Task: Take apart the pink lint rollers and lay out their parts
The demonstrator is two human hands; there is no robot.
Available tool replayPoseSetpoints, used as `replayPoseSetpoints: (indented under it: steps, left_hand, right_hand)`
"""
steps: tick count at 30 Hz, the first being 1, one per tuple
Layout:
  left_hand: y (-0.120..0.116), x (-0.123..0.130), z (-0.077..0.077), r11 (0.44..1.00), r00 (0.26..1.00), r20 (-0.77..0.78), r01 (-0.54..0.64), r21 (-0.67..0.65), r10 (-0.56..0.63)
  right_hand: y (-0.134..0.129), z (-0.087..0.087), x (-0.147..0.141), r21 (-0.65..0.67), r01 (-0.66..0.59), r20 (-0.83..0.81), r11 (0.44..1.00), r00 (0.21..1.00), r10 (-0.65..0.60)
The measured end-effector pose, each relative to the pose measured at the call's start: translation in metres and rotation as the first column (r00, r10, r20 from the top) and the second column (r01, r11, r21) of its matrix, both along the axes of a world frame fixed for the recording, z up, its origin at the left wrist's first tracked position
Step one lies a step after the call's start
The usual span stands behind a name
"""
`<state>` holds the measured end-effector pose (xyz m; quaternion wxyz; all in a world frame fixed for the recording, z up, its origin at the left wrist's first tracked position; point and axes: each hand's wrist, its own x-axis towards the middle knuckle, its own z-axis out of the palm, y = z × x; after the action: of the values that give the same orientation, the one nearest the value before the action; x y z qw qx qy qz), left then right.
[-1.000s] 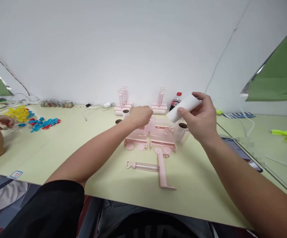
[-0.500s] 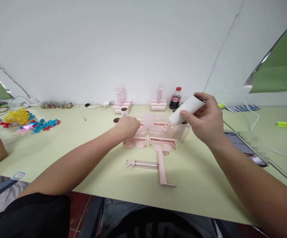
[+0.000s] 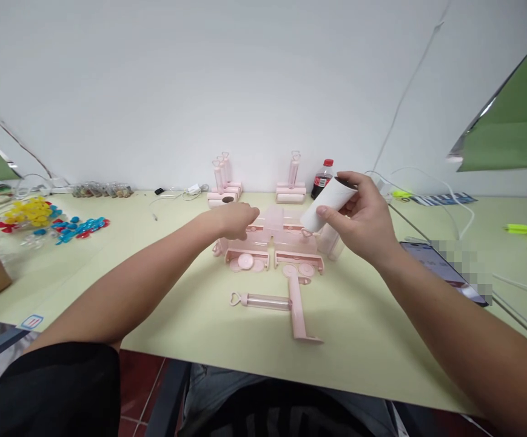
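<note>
My right hand (image 3: pixel 365 218) grips a white paper roll with a dark hollow core, a lint roller refill (image 3: pixel 328 203), tilted above the right of the pink parts. My left hand (image 3: pixel 236 220) hovers over the left of the parts, fingers stretched to the right and thumb apart, with nothing visible in it. Below it, a pink round cap (image 3: pixel 245 261) lies among other pink discs. Pink roller covers (image 3: pixel 299 261) stand in a row beside clear pink covers (image 3: pixel 275 221). Closer to me lies a pink lint roller frame (image 3: pixel 296 309) with a clear handle (image 3: pixel 265 301) ending in a heart-shaped loop.
Pink lint rollers (image 3: pixel 290 193) stand by the wall, near a cola bottle (image 3: pixel 321 179). A phone (image 3: pixel 445 272) lies right of my right arm. Yellow (image 3: pixel 31 212) and blue (image 3: pixel 81 228) plastic pieces are at the left. White cables (image 3: pixel 466 218) cross the right side.
My right hand has moved left with the refill. My left hand has shifted slightly up, its fingers now extended. A pink round cap now lies on the discs below it.
</note>
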<state>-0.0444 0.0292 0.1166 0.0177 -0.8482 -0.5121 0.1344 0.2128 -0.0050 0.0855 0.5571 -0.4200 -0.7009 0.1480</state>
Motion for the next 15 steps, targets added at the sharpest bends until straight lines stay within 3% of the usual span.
replayPoseSetpoints:
  steps: [8, 15]
  left_hand:
    - [-0.008, -0.006, -0.006, 0.992, 0.98, 0.157, 0.128, 0.001, -0.126]
    - [-0.007, -0.006, -0.029, 0.997, 1.0, 0.007, 0.03, 0.077, -0.031]
  right_hand:
    - [-0.004, 0.003, -0.01, 0.023, 0.005, 0.069, 1.0, 0.998, -0.006]
    - [-0.007, -0.001, -0.013, 0.013, -0.047, 0.068, 0.999, 0.997, 0.046]
